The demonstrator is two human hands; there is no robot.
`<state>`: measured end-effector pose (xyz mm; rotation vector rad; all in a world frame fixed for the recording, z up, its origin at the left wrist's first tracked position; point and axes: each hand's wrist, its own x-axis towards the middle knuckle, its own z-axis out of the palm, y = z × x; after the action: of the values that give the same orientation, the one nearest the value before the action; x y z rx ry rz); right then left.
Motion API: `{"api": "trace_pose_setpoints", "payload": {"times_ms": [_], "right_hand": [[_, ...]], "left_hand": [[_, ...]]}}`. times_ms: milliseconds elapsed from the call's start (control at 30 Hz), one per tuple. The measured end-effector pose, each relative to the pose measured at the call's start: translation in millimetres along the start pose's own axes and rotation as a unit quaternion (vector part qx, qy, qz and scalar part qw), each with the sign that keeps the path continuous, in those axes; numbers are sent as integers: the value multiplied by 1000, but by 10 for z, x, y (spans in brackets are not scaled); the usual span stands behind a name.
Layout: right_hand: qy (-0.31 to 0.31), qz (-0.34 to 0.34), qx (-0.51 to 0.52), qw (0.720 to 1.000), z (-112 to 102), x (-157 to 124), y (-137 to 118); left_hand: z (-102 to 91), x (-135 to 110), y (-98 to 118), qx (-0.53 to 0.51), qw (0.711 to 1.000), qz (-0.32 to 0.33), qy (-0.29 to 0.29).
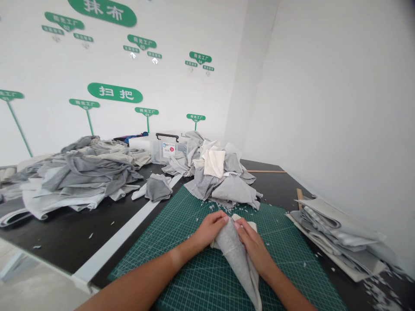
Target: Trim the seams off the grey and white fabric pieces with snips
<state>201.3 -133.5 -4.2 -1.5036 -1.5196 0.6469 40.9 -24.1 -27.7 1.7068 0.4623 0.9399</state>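
On the wall (191,26), an upper green sign (103,11) reads 抹布 — a lower sign (115,92), 扫把 — small plaques (142,42), 阳光工厂, 01 to 04.

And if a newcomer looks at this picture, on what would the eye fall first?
Probably on the green gridded mat, low in the centre, where the left hand and the right hand hold a grey cloth. Next come the large fabric heap at left, the smaller heap at the mat's far edge, and bold green signs at upper left.
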Motion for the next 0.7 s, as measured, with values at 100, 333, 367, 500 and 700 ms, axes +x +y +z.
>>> {"api": "trace_pose_setpoints", "payload": {"times_ms": [100, 333, 367, 500, 700], "right_hand": [[-6, 0, -2, 1000, -8, -2, 0], [-6, -4, -29, 1000, -26, -23, -47], [-3, -1, -35, 999, -26, -25, -51], [3, -2, -49, 999, -20, -30, -49], [-3, -1, -55, 998, -18, -35, -52]], "left_hand": [[-9, -3, 29, 12, 1000, -1, -1], [-12, 2, 40, 35, 999, 6, -8], [-12, 0, 36, 35, 999, 5, -12], [-15, -10, 18, 31, 999, 3, -34], [-20, -8, 18, 33, 998, -6, -46]]}}
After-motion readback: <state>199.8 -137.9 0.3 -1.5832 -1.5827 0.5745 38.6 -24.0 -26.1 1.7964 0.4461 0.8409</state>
